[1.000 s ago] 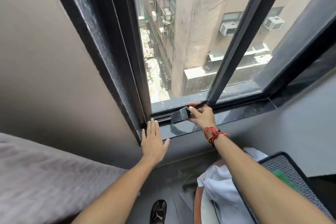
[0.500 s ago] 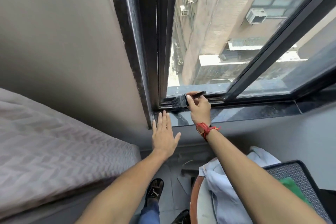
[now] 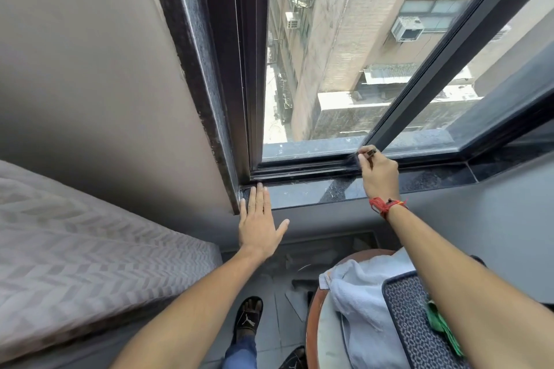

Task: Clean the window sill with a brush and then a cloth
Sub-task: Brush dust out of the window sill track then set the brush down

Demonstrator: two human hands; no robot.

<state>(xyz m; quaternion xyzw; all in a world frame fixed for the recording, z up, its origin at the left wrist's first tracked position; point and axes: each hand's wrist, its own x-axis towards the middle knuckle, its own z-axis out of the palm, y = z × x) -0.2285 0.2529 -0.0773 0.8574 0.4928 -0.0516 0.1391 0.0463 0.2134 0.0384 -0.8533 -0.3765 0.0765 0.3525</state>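
Your brush [image 3: 369, 154] is mostly hidden behind your right hand [image 3: 380, 174]; only the dark handle end shows above your knuckles, and from that stub its long axis seems to run along the window track, handle end toward your right. The bristle end is blurred at your fingertips, so you cannot tell exactly where it points.

The window sill [image 3: 314, 192] is a dark, glossy speckled stone ledge running left to right under both your hands, with the black sliding window track [image 3: 299, 167] just beyond it. A dark window frame [image 3: 209, 75] rises above your left hand, and a slanted mullion [image 3: 443, 60] climbs away above your right hand. Through the glass you look down on neighbouring buildings. A grey wall lies below the sill. A patterned mattress [image 3: 90, 243] sits off to the left of your left arm. Near your right forearm a white cloth [image 3: 356, 290] is draped over a round table [image 3: 314, 308], with a dark tray [image 3: 401, 308] holding a green cloth [image 3: 440, 323] beside it.

Your right hand is closed around the brush, fingers curled over the handle, held at the track with a red thread band [image 3: 386, 205] on the wrist. Your left hand [image 3: 259, 220] is flat and spread, fingertips resting on the sill's left corner, well apart from the brush and holding nothing.
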